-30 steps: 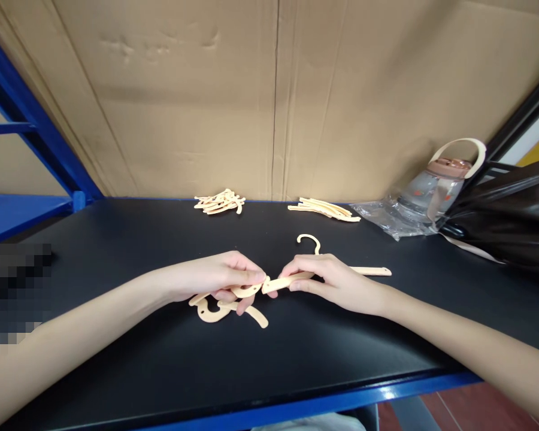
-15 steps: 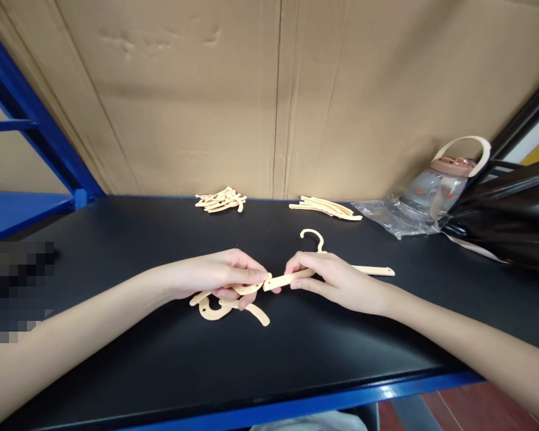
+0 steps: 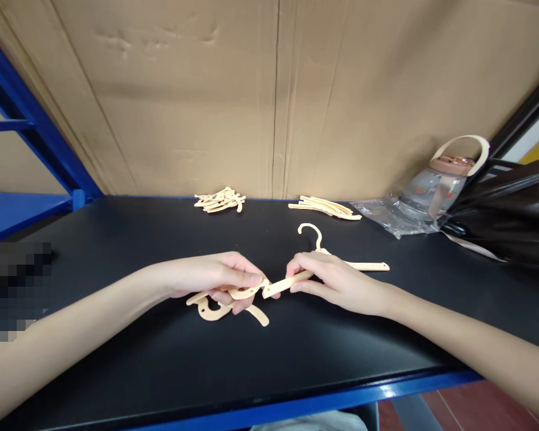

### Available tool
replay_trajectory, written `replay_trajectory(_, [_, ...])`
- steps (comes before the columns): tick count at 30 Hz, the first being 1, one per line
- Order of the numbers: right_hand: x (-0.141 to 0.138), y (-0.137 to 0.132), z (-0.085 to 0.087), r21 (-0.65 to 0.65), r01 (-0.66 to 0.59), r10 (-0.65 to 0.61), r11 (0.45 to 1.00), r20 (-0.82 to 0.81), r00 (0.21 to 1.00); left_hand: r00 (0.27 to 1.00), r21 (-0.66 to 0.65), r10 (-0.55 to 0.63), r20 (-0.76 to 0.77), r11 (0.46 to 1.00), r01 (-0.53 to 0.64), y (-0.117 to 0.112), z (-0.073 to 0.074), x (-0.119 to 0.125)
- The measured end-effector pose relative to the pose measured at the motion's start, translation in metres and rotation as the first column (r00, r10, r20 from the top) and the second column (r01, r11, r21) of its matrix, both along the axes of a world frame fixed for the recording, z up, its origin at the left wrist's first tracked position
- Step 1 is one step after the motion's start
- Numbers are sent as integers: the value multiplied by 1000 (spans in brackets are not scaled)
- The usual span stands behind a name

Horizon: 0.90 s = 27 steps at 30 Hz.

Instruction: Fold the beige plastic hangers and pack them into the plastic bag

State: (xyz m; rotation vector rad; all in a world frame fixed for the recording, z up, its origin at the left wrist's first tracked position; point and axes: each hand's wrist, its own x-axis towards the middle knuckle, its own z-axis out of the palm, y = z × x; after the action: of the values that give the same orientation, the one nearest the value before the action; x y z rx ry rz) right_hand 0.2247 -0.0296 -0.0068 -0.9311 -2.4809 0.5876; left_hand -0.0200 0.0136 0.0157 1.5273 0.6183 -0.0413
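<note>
A cream plastic clothes hanger (image 3: 312, 228), its hook pointing away from me, is in the grip of my right hand (image 3: 335, 278). Thumb and fingers pinch its left arm, and the other arm sticks out past the wrist. My left hand (image 3: 222, 276) pinches a curved cream hanger piece (image 3: 247, 293), whose tip touches or nearly touches the hanger's left end. Under the left fingers, another curved cream piece with a small hole (image 3: 209, 312) lies on the black tabletop (image 3: 287, 359). A rounded strip end (image 3: 259, 315) pokes out beside it; the fingers partly cover these parts.
Toward the back is a pile of small cream pieces (image 3: 220, 200), with a stack of long cream strips (image 3: 326, 207) to its right. A clear bottle (image 3: 440, 185), a crinkled plastic bag (image 3: 386, 215) and a black bag (image 3: 512, 215) are at right. Cardboard (image 3: 184, 102) stands behind.
The hanger has tilted slightly, its hook shifting a little left and away from me. My left fingers and the curved piece have dipped slightly; both hands keep their hold.
</note>
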Motion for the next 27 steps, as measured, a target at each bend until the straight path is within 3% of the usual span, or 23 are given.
replay_trajectory(8, [-2, -2, 5, -15, -17, 17, 1000, -13, 1000, 995, 18, -94, 28, 996, 93, 1, -2, -2])
replay_trajectory(13, [0, -1, 4, -3, 1, -1, 1000, -24, 1000, 996, -14, -73, 48, 997, 74, 3, -3, -2])
replay_trajectory(23, [-4, -1, -7, 165, 12, -7, 986, -35, 999, 995, 67, -104, -11, 992, 105, 3, -3, -1])
replay_trajectory(27, [-4, 0, -9, 160, 20, -12, 987, -52, 999, 993, 40, -116, -11, 992, 116, 5, -2, -1])
